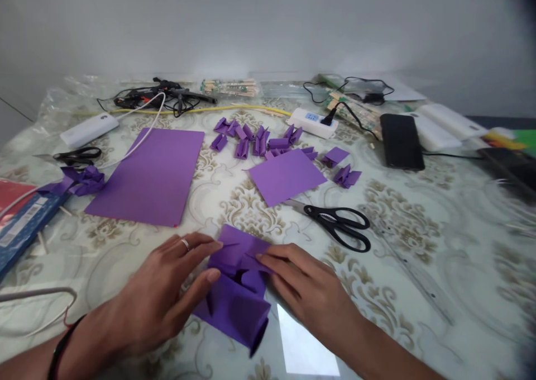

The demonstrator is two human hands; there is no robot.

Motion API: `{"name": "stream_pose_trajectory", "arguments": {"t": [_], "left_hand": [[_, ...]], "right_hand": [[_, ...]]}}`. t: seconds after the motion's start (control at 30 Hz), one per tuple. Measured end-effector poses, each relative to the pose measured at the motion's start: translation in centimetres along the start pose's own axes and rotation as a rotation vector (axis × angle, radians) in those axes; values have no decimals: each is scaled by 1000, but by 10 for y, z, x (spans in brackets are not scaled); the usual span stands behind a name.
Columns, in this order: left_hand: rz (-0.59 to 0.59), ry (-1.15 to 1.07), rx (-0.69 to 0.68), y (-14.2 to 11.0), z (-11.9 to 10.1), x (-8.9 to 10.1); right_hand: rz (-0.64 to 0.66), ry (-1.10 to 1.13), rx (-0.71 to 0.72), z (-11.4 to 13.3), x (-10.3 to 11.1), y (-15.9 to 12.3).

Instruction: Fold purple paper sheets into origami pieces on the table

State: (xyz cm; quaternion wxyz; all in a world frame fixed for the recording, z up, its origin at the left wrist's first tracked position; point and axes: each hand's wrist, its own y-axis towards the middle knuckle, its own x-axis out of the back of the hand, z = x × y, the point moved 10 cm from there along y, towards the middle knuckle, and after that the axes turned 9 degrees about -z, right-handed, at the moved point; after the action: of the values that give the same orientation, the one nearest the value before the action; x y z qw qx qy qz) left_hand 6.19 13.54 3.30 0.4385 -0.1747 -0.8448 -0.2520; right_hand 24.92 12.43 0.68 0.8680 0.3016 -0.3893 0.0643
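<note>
A partly folded sheet of purple paper [234, 307] lies before me at the table's near side. Its upper part has creased flaps, and its lower part curls into a tube-like roll open at the right end. My left hand [167, 285], with a ring on one finger, rests at the paper's left edge, thumb and fingers apart. On the other side, my right hand [305, 285] grips the upper right flap, fingertips on top; its thumb is mostly hidden. Just beyond lie black-handled scissors [335, 223], their blade tips under a flat purple square [287, 177].
A large purple sheet [154, 179] lies at left, near other scissors [79, 156] and crumpled purple paper [86, 180]. Several small folded purple pieces [260, 141] cluster behind. A clear ruler [412, 274], a black phone [402, 141] and a power strip [312, 122] are at right.
</note>
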Motion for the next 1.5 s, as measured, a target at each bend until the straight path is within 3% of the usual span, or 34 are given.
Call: {"name": "stream_pose_trajectory", "arguments": {"t": [0.17, 0.33, 0.43, 0.7, 1.07, 1.5], "left_hand": [[20, -83, -124, 18, 3, -7], [42, -165, -217, 20, -1, -19], [46, -176, -231, 21, -5, -22], [21, -222, -227, 24, -6, -23], [46, -379, -115, 32, 14, -30], [192, -328, -229, 19, 13, -29]], "right_hand": [[-119, 128, -93, -11, 13, 7], [-119, 122, -73, -9, 15, 8], [-86, 130, -73, -9, 14, 6], [151, 222, -119, -18, 0, 4], [108, 269, -189, -22, -1, 13], [229, 274, -89, -24, 2, 1]]}}
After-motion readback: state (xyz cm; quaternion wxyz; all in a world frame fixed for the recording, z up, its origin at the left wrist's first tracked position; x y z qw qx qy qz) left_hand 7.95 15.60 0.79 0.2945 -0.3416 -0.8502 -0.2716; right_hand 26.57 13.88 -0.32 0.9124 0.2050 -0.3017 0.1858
